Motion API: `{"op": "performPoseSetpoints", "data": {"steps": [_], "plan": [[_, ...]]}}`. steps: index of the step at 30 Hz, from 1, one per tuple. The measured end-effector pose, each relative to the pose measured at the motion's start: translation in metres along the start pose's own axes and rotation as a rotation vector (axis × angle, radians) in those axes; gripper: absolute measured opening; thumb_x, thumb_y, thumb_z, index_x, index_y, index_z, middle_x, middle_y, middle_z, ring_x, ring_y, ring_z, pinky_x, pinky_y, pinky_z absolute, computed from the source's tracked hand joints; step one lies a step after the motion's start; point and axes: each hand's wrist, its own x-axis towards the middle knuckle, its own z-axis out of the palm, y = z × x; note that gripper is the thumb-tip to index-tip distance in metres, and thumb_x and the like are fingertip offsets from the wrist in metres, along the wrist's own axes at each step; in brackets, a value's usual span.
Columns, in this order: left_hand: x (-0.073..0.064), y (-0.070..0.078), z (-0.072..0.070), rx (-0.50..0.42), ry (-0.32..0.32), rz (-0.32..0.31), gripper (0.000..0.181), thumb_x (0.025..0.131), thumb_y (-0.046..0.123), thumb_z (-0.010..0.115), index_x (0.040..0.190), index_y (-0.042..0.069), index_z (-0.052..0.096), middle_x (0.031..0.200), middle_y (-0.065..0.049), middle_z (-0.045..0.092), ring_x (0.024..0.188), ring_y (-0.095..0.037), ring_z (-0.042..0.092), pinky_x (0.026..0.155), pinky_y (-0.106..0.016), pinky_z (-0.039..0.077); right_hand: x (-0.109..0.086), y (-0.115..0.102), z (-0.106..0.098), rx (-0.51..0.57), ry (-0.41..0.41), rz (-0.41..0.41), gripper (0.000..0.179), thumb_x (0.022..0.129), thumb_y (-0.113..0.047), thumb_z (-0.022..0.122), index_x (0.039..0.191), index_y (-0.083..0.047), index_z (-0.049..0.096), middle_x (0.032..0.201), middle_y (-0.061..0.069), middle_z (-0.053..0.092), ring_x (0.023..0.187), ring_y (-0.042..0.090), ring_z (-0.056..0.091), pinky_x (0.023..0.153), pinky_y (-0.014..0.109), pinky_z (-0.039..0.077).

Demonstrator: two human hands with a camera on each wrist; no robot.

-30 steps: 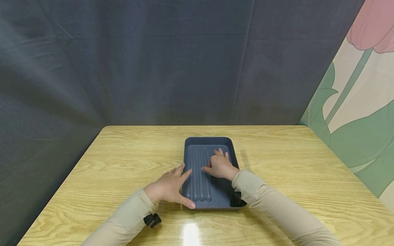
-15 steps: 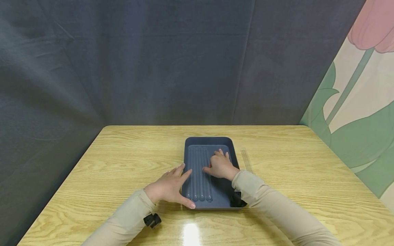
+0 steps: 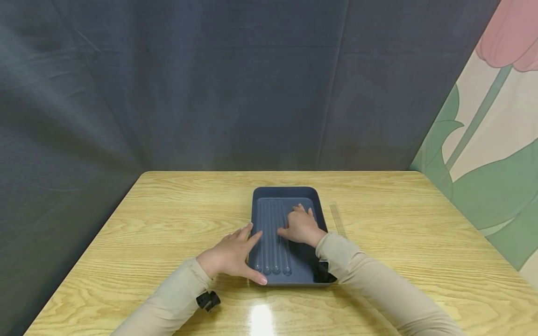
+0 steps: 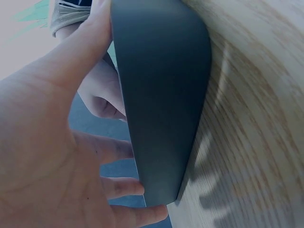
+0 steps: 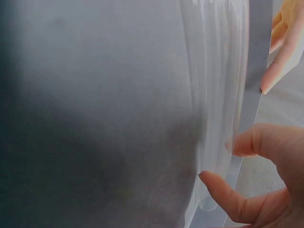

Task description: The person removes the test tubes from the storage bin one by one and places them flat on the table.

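Observation:
A dark blue-grey tray (image 3: 282,192) lies on the table, and several clear test tubes (image 3: 266,254) lie side by side along its left half, round ends toward me. My left hand (image 3: 231,256) rests spread at the tray's left side, thumb on the near rim; in the left wrist view its straight fingers reach over the tray wall (image 4: 161,95). Inside the tray, my right hand (image 3: 302,227) pinches the rightmost test tube (image 3: 286,261) between thumb and finger. That tube slants slightly away from the others at its near end. In the right wrist view the fingertips (image 5: 209,179) stand right at the tubes.
A narrow clear strip (image 3: 337,219), resembling a ruler, lies on the wood-grain table (image 3: 176,219) just right of the tray. Behind the table hangs a dark curtain (image 3: 235,93). A wall with a painted tulip (image 3: 504,42) stands at the right.
The near end of the rightmost test tube has shifted slightly right, with my right thumb moving right too. The clear strip on the table also appears a little farther right. My left hand stays still.

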Motion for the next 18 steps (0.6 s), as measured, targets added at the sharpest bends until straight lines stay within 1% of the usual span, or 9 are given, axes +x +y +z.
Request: {"op": "performPoseSetpoints", "data": {"steps": [3,4,7,10,11,14,16,18], "plan": [[0.0,0.0002,-0.0004,-0.001,-0.004,-0.001,0.108,0.07,0.06,0.072,0.15,0.011,0.019,0.158,-0.018,0.005,0.143,-0.04,0.015,0.113,-0.056,0.021,0.0005,0.0013,0.0005,-0.002,0.009,0.014,0.045,0.085,-0.035,0.066,0.048,-0.01,0.059,0.115,0.021,0.066,0.137,0.04,0.032,0.112,0.06,0.02],[-0.0001,0.0001,-0.0005,-0.001,-0.004,-0.001,0.108,0.07,0.06,0.072,0.15,0.011,0.019,0.158,-0.018,0.006,0.143,-0.04,0.015,0.113,-0.056,0.021,0.0007,0.0017,0.0005,-0.001,0.011,0.017,0.045,0.084,-0.035,0.066,0.048,-0.01,0.059,0.113,0.02,0.067,0.137,0.04,0.032,0.112,0.06,0.021],[0.0004,-0.0008,-0.0002,-0.002,-0.003,-0.005,0.108,0.07,0.06,0.072,0.15,0.011,0.019,0.158,-0.018,0.006,0.143,-0.041,0.014,0.113,-0.056,0.021,0.0009,0.0028,0.0002,0.002,0.015,0.024,0.045,0.084,-0.036,0.066,0.048,-0.01,0.059,0.103,0.018,0.071,0.138,0.04,0.032,0.112,0.06,0.021],[0.0009,-0.0014,0.0002,-0.004,-0.001,-0.007,0.108,0.07,0.06,0.072,0.15,0.012,0.019,0.158,-0.018,0.006,0.143,-0.041,0.014,0.113,-0.056,0.02,0.0007,0.0032,-0.0008,0.016,0.015,0.025,0.046,0.084,-0.037,0.066,0.047,-0.01,0.059,0.086,0.014,0.074,0.138,0.039,0.031,0.112,0.06,0.02],[0.0012,-0.0017,0.0005,-0.004,0.0,-0.009,0.107,0.07,0.06,0.072,0.15,0.012,0.019,0.158,-0.017,0.006,0.143,-0.041,0.015,0.113,-0.056,0.02,0.0003,0.0031,-0.0012,0.024,0.016,0.025,0.046,0.084,-0.036,0.067,0.047,-0.01,0.059,0.085,0.014,0.074,0.138,0.039,0.031,0.112,0.06,0.02],[0.0016,-0.0018,0.0009,-0.003,0.004,-0.008,0.107,0.07,0.06,0.072,0.15,0.012,0.02,0.158,-0.017,0.006,0.143,-0.042,0.015,0.113,-0.057,0.021,-0.0007,0.0032,-0.0021,0.049,0.018,0.026,0.045,0.084,-0.035,0.067,0.047,-0.009,0.058,0.091,0.016,0.073,0.139,0.039,0.03,0.112,0.06,0.019],[0.0018,-0.0019,0.0012,0.0,0.006,-0.008,0.107,0.07,0.06,0.072,0.15,0.012,0.02,0.158,-0.018,0.006,0.143,-0.041,0.015,0.113,-0.057,0.021,-0.0013,0.0033,-0.0025,0.061,0.024,0.025,0.045,0.083,-0.035,0.067,0.048,-0.009,0.059,0.102,0.018,0.071,0.139,0.039,0.029,0.112,0.06,0.019],[0.0017,-0.0018,0.0012,0.004,0.008,-0.007,0.108,0.069,0.06,0.072,0.15,0.012,0.02,0.158,-0.018,0.006,0.143,-0.041,0.016,0.113,-0.056,0.021,-0.0018,0.0036,-0.0029,0.068,0.034,0.022,0.044,0.083,-0.035,0.067,0.048,-0.009,0.059,0.107,0.019,0.07,0.14,0.039,0.028,0.112,0.061,0.019]]}}
